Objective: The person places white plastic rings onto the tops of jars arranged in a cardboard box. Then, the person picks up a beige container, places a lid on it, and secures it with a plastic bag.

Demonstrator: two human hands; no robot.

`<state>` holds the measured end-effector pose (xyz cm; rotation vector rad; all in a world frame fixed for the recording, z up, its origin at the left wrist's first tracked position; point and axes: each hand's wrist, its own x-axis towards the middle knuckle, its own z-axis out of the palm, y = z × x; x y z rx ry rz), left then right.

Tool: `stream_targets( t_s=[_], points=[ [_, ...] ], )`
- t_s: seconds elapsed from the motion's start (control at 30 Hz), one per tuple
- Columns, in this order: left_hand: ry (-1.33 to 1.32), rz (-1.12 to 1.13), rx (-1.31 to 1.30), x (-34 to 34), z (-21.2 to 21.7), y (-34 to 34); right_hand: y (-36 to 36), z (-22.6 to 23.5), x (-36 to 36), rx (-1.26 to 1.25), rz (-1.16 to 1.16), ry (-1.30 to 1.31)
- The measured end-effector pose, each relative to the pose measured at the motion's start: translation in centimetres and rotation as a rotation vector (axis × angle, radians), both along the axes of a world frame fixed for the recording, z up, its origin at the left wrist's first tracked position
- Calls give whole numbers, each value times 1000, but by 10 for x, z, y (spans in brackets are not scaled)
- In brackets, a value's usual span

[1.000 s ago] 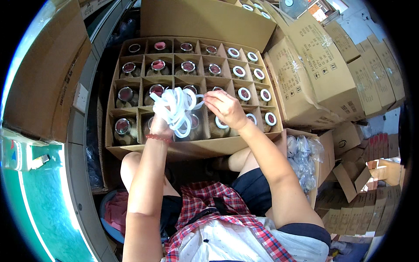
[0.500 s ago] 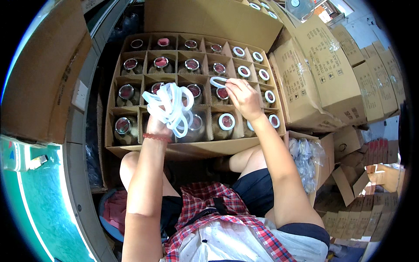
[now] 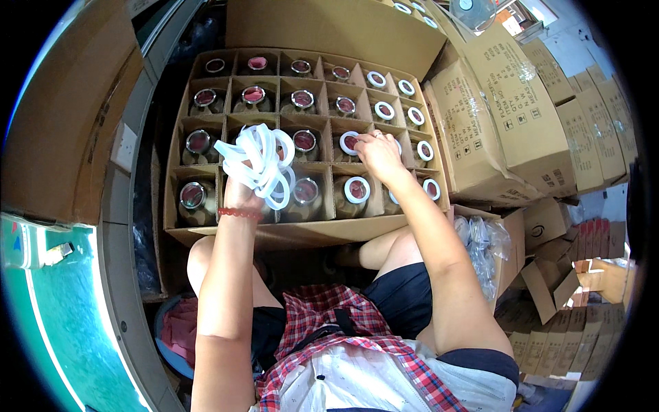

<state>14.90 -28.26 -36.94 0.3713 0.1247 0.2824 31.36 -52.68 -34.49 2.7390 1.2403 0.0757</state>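
Note:
A bunch of translucent white rings [image 3: 255, 154] sits in my left hand [image 3: 244, 194], whose fingers are mostly hidden beneath it, above the near part of a divided cardboard carton [image 3: 302, 237]. My right hand [image 3: 382, 161] pinches the right edge of a single white ring [image 3: 342, 145], which lies around the mouth of a glass bottle in the second row from me. Glass bottles [image 3: 200, 214] with metallic-looking rims and something reddish inside stand upright in the compartments. Those in the right columns wear white rings like the one on the nearby bottle [image 3: 348, 196].
Taped cardboard boxes [image 3: 528, 130] crowd the right side. An open box with clear plastic wrapping [image 3: 473, 250] stands by my right knee. At left are a big brown carton [image 3: 75, 117] and a blue tub with pink cloth [image 3: 180, 329]. The carton's raised flap [image 3: 329, 31] is at the far side.
My right hand has lowered a ring from above the divider onto the bottle mouth, moving slightly down. My left hand, with its bunch, has shifted a little left.

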Motion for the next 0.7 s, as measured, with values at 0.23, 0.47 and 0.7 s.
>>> stream_targets(
  t_s=[0.23, 0.47, 0.7],
  points=[
    [-9, -1, -35, -5, -6, 8, -12, -6, 9, 153, -2, 67],
    [12, 9, -10, 0, -5, 5, -4, -13, 22, 134, -14, -50],
    [15, 23, -45, -1, -3, 7, 0, -21, 17, 274, -109, 13]
  ],
)
